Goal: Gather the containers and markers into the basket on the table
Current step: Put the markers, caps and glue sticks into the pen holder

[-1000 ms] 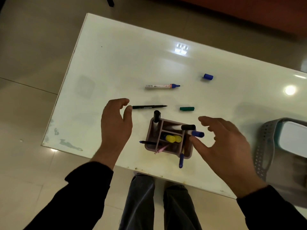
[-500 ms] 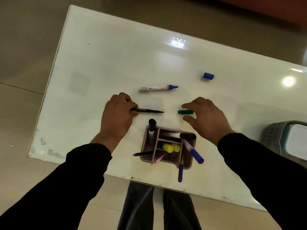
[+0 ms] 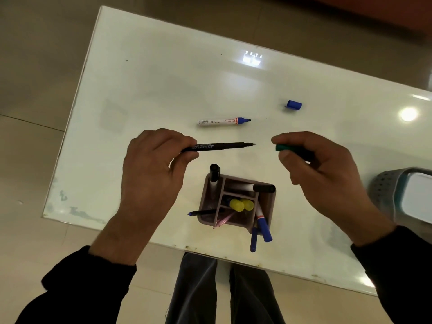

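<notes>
One white blue-tipped marker [image 3: 223, 121] and one blue plastic cap [image 3: 294, 105] lie on the white table [image 3: 163, 73]. The left hand [image 3: 152, 169] pinches one thin black pen [image 3: 219, 146]. The right hand [image 3: 320, 164] pinches one green cap [image 3: 284, 147]. One mauve plastic pen holder [image 3: 268, 206] stands between them, and one grey perforated basket [image 3: 385, 190] at the right.

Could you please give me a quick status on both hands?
Left hand grips thin black pen. Right hand pinches small green cap. Grey perforated basket at right edge, unobstructed.

I've got black pen [image 3: 224, 146] horiz. mid-frame, green cap [image 3: 282, 147] right of it, uncapped white marker [image 3: 222, 121] above, caddy [image 3: 270, 206] lower ctr, basket [image 3: 383, 190] right edge.
</notes>
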A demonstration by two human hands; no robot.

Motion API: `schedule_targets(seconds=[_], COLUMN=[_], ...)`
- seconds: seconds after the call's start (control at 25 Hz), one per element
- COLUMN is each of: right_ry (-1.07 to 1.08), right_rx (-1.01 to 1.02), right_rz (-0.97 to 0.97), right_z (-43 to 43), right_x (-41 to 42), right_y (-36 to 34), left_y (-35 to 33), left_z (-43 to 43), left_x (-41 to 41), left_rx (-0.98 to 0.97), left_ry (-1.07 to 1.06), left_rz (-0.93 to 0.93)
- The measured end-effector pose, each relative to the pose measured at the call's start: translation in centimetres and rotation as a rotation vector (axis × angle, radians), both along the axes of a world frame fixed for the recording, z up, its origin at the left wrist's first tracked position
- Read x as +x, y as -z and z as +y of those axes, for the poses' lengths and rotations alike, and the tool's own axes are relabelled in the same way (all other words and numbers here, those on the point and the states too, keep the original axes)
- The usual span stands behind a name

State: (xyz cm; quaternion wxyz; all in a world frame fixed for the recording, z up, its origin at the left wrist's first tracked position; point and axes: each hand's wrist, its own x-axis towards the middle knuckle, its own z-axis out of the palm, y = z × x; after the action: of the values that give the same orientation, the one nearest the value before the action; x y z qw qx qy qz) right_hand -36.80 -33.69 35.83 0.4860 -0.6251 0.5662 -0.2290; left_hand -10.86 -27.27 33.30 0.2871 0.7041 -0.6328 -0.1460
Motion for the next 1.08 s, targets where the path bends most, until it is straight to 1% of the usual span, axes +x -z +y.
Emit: schedule_targets(seconds=[0.12, 0.44, 0.64, 0.68, 0.76, 0.84, 1.0, 1.08], right_ry=[0.051, -0.033, -0.024, -0.047, -0.166, -0.214, -0.096, -0.063], right_rx=[0.014, -0.024, -0.112, -0.149, -0.209, -0.194, -0.209, -0.203], right_rz=[-0.092, -0.037, 0.024, 0.064, 0.163, 0.184, 0.153, 0.148], right_z=[0.8, 2.9, 2.9, 2.8, 2.8, 3.3, 4.4, 4.6], right_x=[0.5, 0.7, -0.5, -0.7, -1.0, -1.0, -0.2, 0.1], right_y=[-2.0, -3.9, -5.3, -5.6, -6.2, -6.4, -6.0, -5.8], left_y=[-1.7, -3.4, -5.3, -5.7, -6.5, -7.1, -7.7, -7.5], left_z=[0.6, 2.6, 2.3, 2.0, 1.4, 1.3, 1.4, 1.5], left_x=[-1.0, -3.0, -5.2, -5.4, -6.1, -7.0, -7.9, -7.9], left_rx=[-0.062, -0.131, -0.067, -0.044, 0.004, 0.045, 0.085, 0.065], left_ry=[0.030, 0.100, 0.161, 0.189, 0.260, 0.286, 0.240, 0.250], left_rz=[-0.007, -0.056, 0.024, 0.032, 0.025, 0.037, 0.052, 0.046])
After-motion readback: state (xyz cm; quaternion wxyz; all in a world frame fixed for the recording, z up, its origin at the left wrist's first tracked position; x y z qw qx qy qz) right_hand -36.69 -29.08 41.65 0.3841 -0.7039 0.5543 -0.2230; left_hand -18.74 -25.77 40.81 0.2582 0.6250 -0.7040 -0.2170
